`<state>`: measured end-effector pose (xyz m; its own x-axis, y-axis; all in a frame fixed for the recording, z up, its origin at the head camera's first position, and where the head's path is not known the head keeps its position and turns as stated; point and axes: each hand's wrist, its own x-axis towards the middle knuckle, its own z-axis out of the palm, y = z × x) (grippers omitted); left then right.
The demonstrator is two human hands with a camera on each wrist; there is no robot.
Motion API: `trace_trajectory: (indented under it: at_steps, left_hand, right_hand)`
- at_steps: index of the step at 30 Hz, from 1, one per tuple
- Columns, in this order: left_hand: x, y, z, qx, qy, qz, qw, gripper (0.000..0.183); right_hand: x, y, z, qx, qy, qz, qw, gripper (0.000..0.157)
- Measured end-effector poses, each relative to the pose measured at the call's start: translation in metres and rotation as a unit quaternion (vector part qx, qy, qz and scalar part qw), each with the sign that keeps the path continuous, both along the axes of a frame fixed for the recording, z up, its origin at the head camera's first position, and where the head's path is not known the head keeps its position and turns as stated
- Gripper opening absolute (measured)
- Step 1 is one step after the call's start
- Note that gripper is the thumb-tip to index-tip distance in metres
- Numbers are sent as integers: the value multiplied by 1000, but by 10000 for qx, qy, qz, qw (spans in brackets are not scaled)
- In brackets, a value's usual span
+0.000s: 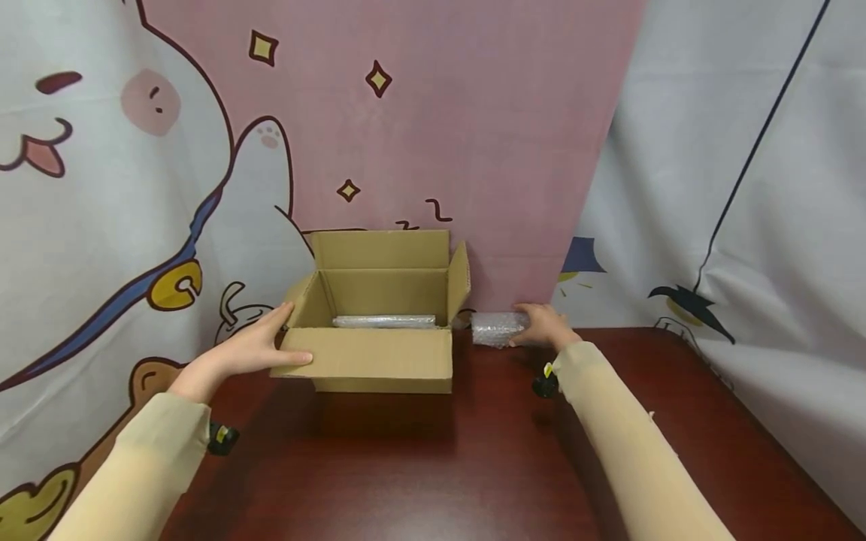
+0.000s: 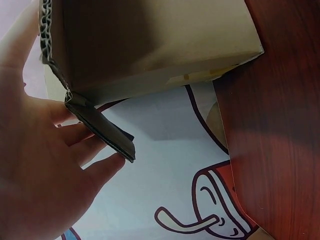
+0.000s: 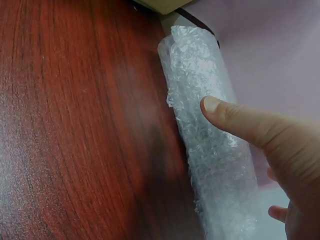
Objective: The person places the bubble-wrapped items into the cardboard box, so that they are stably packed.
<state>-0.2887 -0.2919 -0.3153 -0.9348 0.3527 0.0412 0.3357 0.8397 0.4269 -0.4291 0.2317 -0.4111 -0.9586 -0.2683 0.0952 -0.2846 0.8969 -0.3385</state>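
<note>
An open cardboard box (image 1: 379,355) stands at the back of the table with its flaps spread. My left hand (image 1: 246,347) grips the box's left side: the thumb lies along the front flap, and the other fingers are at the side flap (image 2: 102,127). Inside the box, a flat bubble-wrapped item (image 1: 386,321) shows above the front flap. Right of the box lies a roll of bubble wrap (image 3: 205,120) on the table. My right hand (image 1: 546,327) holds the roll near its right end, thumb across the near side and fingers on the far side.
The dark red wooden table (image 1: 433,488) reaches back to a printed cloth (image 1: 406,135) with cartoon animals, hanging close behind the box. A white cloth (image 1: 764,225) borders the right side. Each wrist carries a small dark device (image 1: 545,383).
</note>
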Motion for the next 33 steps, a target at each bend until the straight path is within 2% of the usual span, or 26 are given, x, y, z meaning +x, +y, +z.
trace_trajectory:
  at_steps: [16, 25, 33]
  left_hand:
    - [-1, -1, -2, -39, 132, 55, 9999, 113]
    - [-1, 0, -2, 31, 125, 39, 9999, 114]
    - [-2, -1, -2, 3, 153, 22, 9999, 113]
  right_hand:
    - [-4, -14, 0, 155, -335, -119, 9992, 93]
    - [-10, -16, -5, 252, -365, -54, 9990, 95]
    - [-9, -13, -13, 479, -137, 137, 9987, 92]
